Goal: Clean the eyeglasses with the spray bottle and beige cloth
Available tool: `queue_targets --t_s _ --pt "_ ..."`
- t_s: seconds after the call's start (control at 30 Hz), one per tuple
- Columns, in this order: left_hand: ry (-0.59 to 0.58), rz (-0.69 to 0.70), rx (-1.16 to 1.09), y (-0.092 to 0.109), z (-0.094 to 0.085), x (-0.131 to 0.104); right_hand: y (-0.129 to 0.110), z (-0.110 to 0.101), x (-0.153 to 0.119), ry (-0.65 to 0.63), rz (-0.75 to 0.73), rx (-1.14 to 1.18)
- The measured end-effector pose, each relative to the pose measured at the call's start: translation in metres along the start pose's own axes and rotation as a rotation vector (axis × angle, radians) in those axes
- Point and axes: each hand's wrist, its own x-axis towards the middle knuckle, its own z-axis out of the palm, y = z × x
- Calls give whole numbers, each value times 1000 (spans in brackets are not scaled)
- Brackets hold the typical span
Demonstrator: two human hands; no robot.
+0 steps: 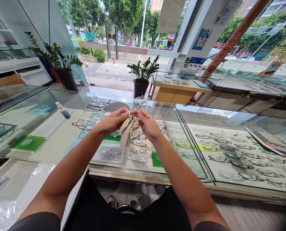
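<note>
Above the glass counter, my left hand (pixel 114 121) is closed, its thumb and fingers pinching a crumpled beige cloth (pixel 126 131) that hangs down between my hands. My right hand (pixel 148 123) is closed too, fingertips pressed together beside the cloth. Thin-rimmed eyeglasses (pixel 139 102) stick up just past my right fingertips; their lower part is hidden by the fingers. The fingertips of both hands almost meet. Under the hands lie several rows of eyeglasses (pixel 137 150), seen partly through the glass.
A white spray bottle (pixel 63 110) stands on the counter (pixel 53 133) to the left. A round grey disc (pixel 116 107) lies behind my left hand. More eyeglasses (pixel 229 155) fill the right-hand case. Potted plants (pixel 141 86) stand beyond the counter, near the window.
</note>
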Motion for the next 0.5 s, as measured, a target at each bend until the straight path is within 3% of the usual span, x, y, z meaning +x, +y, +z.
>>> queue_targets --t_s 0.5 --pt "-19 -6 120 -11 0 5 3 1 -1 49 -61 -74"
